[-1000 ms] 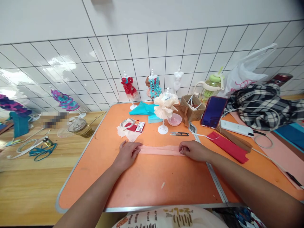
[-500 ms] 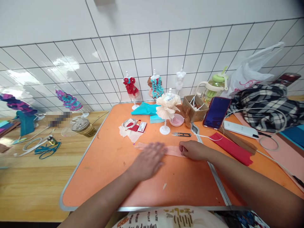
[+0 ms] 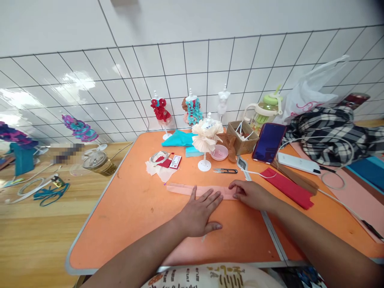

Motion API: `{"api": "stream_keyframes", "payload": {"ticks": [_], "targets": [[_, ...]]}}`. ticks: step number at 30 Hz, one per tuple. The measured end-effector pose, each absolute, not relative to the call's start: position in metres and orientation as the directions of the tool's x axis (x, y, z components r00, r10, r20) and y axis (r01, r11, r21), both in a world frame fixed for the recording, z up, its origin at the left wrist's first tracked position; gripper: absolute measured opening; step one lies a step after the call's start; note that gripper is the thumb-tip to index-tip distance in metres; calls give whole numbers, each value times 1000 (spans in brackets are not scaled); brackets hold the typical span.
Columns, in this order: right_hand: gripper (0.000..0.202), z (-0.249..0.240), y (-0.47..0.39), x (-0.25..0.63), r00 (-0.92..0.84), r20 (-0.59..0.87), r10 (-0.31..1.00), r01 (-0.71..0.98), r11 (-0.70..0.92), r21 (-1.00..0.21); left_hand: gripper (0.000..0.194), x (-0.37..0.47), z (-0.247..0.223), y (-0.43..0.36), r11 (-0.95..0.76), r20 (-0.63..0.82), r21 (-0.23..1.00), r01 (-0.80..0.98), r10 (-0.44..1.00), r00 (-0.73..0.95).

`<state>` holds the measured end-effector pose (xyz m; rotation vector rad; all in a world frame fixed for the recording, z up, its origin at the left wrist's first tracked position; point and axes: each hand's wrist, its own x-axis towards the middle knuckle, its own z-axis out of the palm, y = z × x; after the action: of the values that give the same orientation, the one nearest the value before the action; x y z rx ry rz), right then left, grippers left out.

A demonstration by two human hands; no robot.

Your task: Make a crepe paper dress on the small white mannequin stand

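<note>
Across the orange desk [image 3: 120, 224], a pink strip [image 3: 181, 189] lies mid-frame. The left hand [image 3: 198, 216], earlier at its left end, now spreads flat over it; the right hand [image 3: 251, 195] curls at the other, grip unclear. Shirt [image 3: 204, 278] lettering, bottom, is unreadable.

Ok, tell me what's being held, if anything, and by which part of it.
The pink strip, at its right end, by the fingers of the right hand; the left hand lies flat on it.
</note>
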<state>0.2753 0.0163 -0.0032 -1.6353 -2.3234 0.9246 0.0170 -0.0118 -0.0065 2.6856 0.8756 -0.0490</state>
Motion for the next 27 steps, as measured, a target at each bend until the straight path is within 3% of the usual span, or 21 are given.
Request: {"api": "stream_keyframes", "payload": {"ticks": [3, 9, 12, 14, 17, 19, 22, 27], "targets": [[14, -6, 19, 277, -375, -268, 887, 806, 169, -568, 79, 20, -7, -13, -746, -131, 274, 607, 597, 792], [17, 2, 24, 275, -359, -306, 882, 878, 208, -430, 81, 20, -6, -15, -721, -140, 288, 630, 619, 773], [18, 4, 23, 280, -354, -291, 889, 879, 210, -428, 82, 19, -4, -15, -708, -135, 305, 637, 630, 765], [20, 4, 18, 283, -287, -200, 937, 885, 180, -430, 82, 19, -3, -15, -700, -134, 312, 642, 637, 759], [32, 0, -1, 281, -148, 119, 982, 919, 181, -351, 80, 20, -2, -15, -692, -133, 309, 652, 648, 750], [39, -6, -19, 273, -219, 271, 937, 927, 287, -243, 81, 21, -3, -15, -685, -133, 319, 655, 652, 746], [53, -20, -44, 256, -426, 244, 871, 882, 460, -102, 85, 22, -3, -15, -679, -133, 335, 654, 653, 746], [52, -35, -54, 251, -400, 169, 901, 908, 415, -61, 85, 23, -1, -15, -672, -142, 336, 660, 656, 741]]}}
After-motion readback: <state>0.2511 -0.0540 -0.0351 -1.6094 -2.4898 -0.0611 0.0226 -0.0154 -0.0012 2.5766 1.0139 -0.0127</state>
